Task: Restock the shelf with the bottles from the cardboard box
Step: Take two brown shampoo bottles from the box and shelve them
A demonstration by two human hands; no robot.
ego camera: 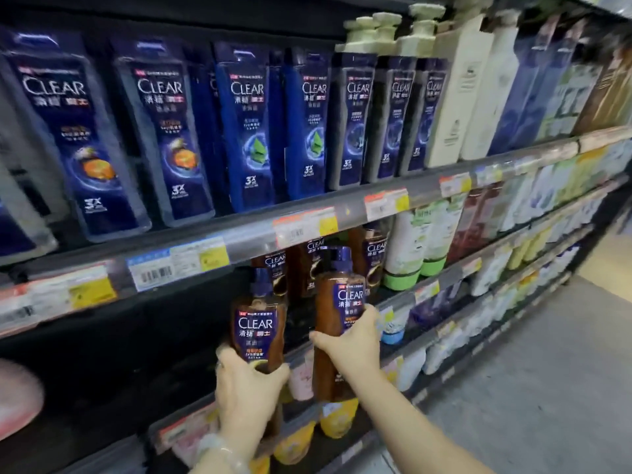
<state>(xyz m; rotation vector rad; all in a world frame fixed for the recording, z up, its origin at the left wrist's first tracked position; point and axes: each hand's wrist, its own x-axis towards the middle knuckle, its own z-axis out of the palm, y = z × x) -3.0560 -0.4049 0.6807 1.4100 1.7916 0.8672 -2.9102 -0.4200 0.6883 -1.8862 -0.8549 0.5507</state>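
Lifting two brown bottles toward the shelf, we are holding one in each hand. Our left hand point(246, 388) is grasping the left bottle point(259, 326) around its lower body, fingers curled round it; our right hand point(352, 340) is wrapping the right bottle point(337, 323) at mid-height, thumb toward 9 o'clock. Both bottles are standing near upright, long axis running 6 to 12 o'clock, purple pump caps pointing to 12 and labels facing us. They are hanging in front of the middle shelf point(403, 299), just at 6 o'clock of the matching stocked bottles point(372, 258) beneath the price rail point(239, 248).

To do this step well, we are advising: keep each bottle vertical, clear the pump cap under the rail above, and slide the base in flat before releasing. Keep labels facing outward and line each bottle up in front of its like row. The dark gap at 9 o'clock appears to offer room. The cardboard box is not in view.
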